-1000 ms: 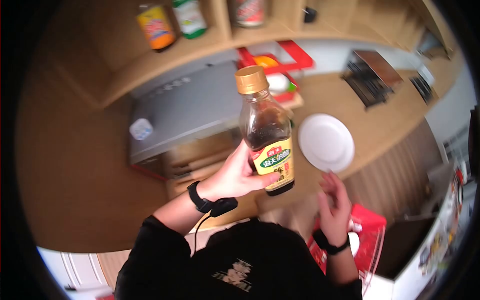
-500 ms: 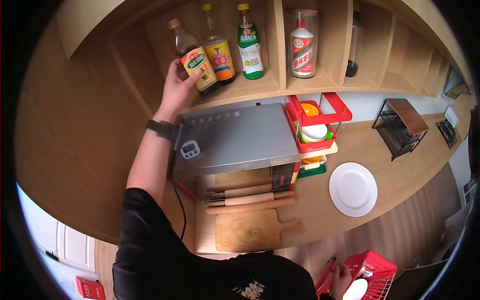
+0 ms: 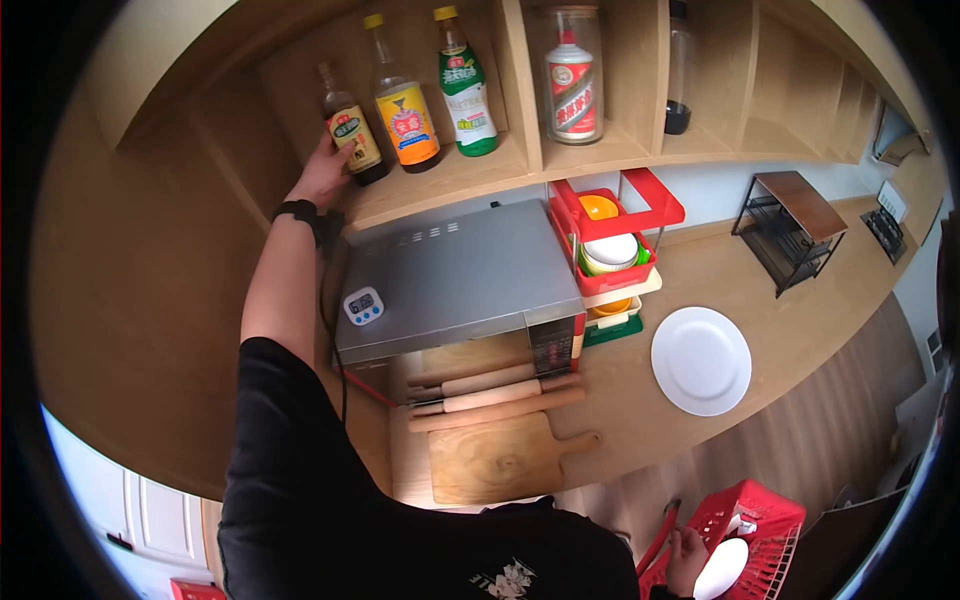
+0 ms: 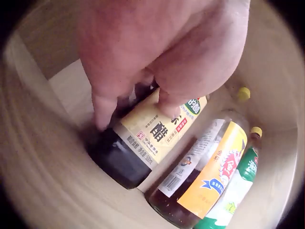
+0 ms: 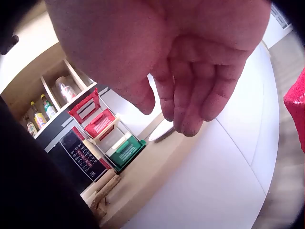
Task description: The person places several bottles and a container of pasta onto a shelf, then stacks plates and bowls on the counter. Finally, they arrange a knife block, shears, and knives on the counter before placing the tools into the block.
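Observation:
My left hand [image 3: 322, 172] grips a dark vinegar bottle [image 3: 354, 140] with a yellow label, inside the left shelf compartment. In the left wrist view fingers and thumb lie round the label of that bottle [image 4: 125, 160]. Just right of it stand an orange-labelled bottle [image 3: 407, 122] and a green-and-white bottle [image 3: 467, 100]. My right hand [image 3: 686, 560] is low, beside a red basket [image 3: 745, 510] in the head view. In the right wrist view the right hand [image 5: 190, 81] has loosely bent fingers and nothing in them.
A microwave [image 3: 460, 270] with a small timer [image 3: 363, 306] stands below the shelf. Beside it are a red rack [image 3: 655, 200], a white plate [image 3: 701, 361] and a small black stand [image 3: 795, 225]. Rolling pins [image 3: 490, 398] and a cutting board [image 3: 495, 462] lie in front.
The vinegar bottle in my left hand has moved from before my body up into the shelf, left of the other bottles. My right hand has dropped lower, beside the basket.

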### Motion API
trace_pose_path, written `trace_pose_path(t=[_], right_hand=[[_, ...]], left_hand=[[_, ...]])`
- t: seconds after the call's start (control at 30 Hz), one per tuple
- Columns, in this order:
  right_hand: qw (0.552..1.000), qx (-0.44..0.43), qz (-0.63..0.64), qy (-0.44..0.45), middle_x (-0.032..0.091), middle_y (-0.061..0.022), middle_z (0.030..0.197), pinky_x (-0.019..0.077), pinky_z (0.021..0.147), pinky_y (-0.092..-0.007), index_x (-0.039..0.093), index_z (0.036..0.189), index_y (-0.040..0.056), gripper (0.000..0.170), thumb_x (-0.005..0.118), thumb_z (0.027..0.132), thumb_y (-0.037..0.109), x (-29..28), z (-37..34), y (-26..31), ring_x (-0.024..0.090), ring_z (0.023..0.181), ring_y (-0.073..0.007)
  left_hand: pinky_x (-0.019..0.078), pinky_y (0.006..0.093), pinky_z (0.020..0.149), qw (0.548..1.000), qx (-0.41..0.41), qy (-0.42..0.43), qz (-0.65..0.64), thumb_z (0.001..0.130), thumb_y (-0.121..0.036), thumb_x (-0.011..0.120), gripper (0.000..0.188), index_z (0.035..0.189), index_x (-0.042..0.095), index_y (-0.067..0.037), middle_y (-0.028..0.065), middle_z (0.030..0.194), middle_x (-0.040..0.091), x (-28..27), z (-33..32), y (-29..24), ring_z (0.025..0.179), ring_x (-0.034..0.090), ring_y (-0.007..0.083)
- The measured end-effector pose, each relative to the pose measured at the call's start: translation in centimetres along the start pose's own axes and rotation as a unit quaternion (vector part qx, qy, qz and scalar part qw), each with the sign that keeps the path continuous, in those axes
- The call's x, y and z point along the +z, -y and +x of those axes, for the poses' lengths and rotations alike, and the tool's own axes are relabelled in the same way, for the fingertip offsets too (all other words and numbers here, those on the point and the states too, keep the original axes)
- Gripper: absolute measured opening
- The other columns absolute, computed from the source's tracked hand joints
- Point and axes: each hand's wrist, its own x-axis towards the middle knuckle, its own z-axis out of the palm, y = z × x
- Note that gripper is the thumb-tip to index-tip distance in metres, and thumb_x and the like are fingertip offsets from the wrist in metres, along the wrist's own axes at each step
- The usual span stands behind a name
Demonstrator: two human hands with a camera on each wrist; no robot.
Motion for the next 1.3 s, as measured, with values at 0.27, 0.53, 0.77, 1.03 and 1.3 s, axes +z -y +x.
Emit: trace_pose_path(t=[0.27,0.53,0.77,1.03,1.3], right_hand=[[0.998,-0.010,-0.069,0.008,0.071,-0.0197,0.093,0.0554,0.078,-0.0445,0.069,0.104,0.0015,0.018,0.066,0.094,0.015,-2.1,-0.8,-0.9,0.069,0.089,-0.0385],[0.994,0.022,-0.102,0.010,0.067,-0.0150,0.084,0.0501,0.079,-0.0466,0.069,0.104,0.0062,0.017,0.062,0.096,0.019,-6.1,-3.1,-6.4,0.064,0.086,-0.0341],[0.957,0.210,-0.179,-0.093,0.071,-0.0221,0.089,0.0553,0.079,-0.0504,0.069,0.105,0.0060,0.022,0.063,0.095,0.024,-15.2,-4.5,-12.7,0.069,0.086,-0.0415],[0.950,0.271,-0.138,-0.077,0.073,-0.0226,0.097,0.0545,0.088,-0.0486,0.072,0.104,0.0038,0.027,0.062,0.093,0.026,-19.4,0.8,-24.4,0.070,0.092,-0.0408],[0.938,0.329,-0.110,0.006,0.069,-0.0255,0.110,0.0519,0.095,-0.0498,0.060,0.123,0.0051,0.034,0.058,0.091,0.017,-10.2,7.3,-37.5,0.066,0.107,-0.0426]], left_hand=[[0.0513,0.0394,0.094,0.899,0.248,-0.252,0.257,0.097,-0.025,0.068,0.039,0.117,0.061,0.007,0.0196,0.117,0.068,3.5,-4.9,-2.4,0.109,0.065,0.0256],[0.0491,0.0343,0.097,0.900,0.343,0.190,0.191,0.100,-0.005,0.061,0.017,0.116,0.062,0.003,0.0124,0.113,0.067,25.4,-26.6,-1.2,0.105,0.063,0.0202],[0.0339,0.0464,0.117,0.679,0.274,0.595,0.329,0.085,-0.013,0.077,0.072,0.148,0.044,-0.001,0.0230,0.151,0.046,44.5,-43.4,8.2,0.141,0.041,0.0404],[0.0247,0.0554,0.122,0.636,0.090,0.665,0.381,0.076,-0.013,0.086,0.123,0.164,0.000,-0.016,0.0232,0.169,0.000,50.0,-45.5,12.1,0.152,0.004,0.0526],[0.0291,0.0505,0.122,0.663,0.029,0.635,0.394,0.070,-0.011,0.088,0.122,0.164,0.010,-0.018,0.0209,0.169,0.008,50.8,-46.1,10.8,0.154,0.008,0.0467]])
